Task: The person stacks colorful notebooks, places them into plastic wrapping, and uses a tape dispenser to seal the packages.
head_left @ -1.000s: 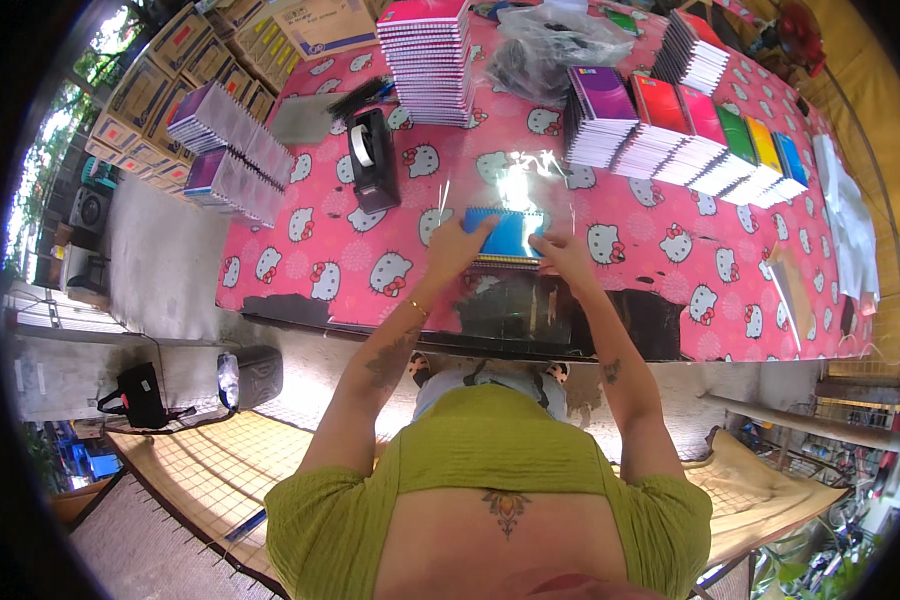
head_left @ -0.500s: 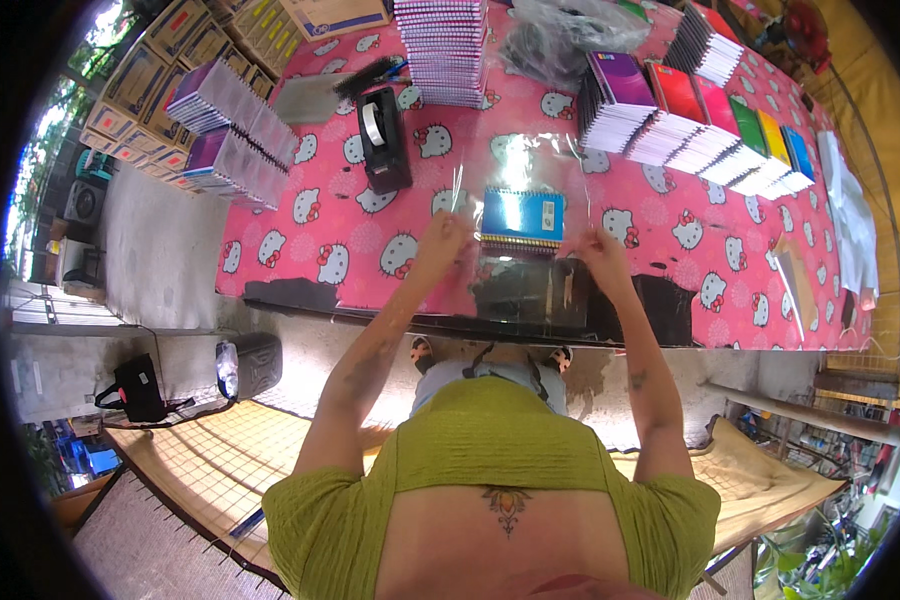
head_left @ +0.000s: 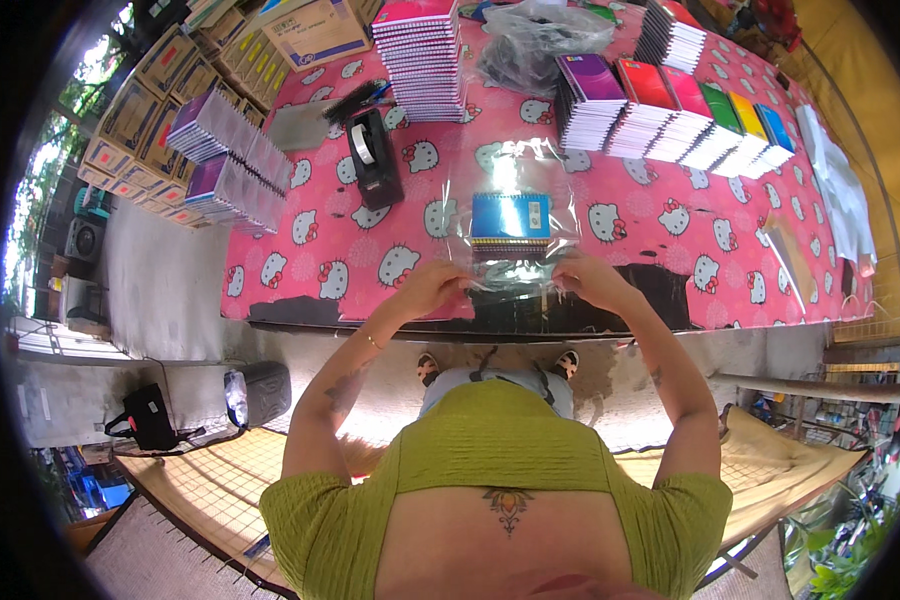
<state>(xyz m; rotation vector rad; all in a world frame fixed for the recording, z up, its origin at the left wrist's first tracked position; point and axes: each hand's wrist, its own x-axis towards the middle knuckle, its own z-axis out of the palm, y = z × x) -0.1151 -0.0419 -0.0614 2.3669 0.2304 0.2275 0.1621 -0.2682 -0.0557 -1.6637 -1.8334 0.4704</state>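
Note:
A short stack of spiral notebooks with a blue cover on top [head_left: 502,217] lies on a clear plastic sheet [head_left: 518,170] near the table's front edge. The sheet shines and spreads out around the stack. At its near left corner my left hand [head_left: 433,287] is closed, fingertips pinching the film. My right hand [head_left: 592,279] pinches the near right corner in the same way. Between the hands, the film's near edge lies over the bare dark strip of the table. Whether the plastic is a loose sheet or a bag, I cannot tell.
A black tape dispenser [head_left: 374,165] stands left of the stack. Behind it rises a tall pile of notebooks [head_left: 419,65]. Rows of coloured notebooks [head_left: 660,110] fill the back right, beside crumpled plastic [head_left: 530,45]. Wrapped notebooks [head_left: 232,190] and cardboard boxes [head_left: 135,120] are at left.
Both hands have come nearer to my body, from beside the notebooks to the film's near corners. The film's near edge now lies between them. The blue-topped stack remains on the sheet.

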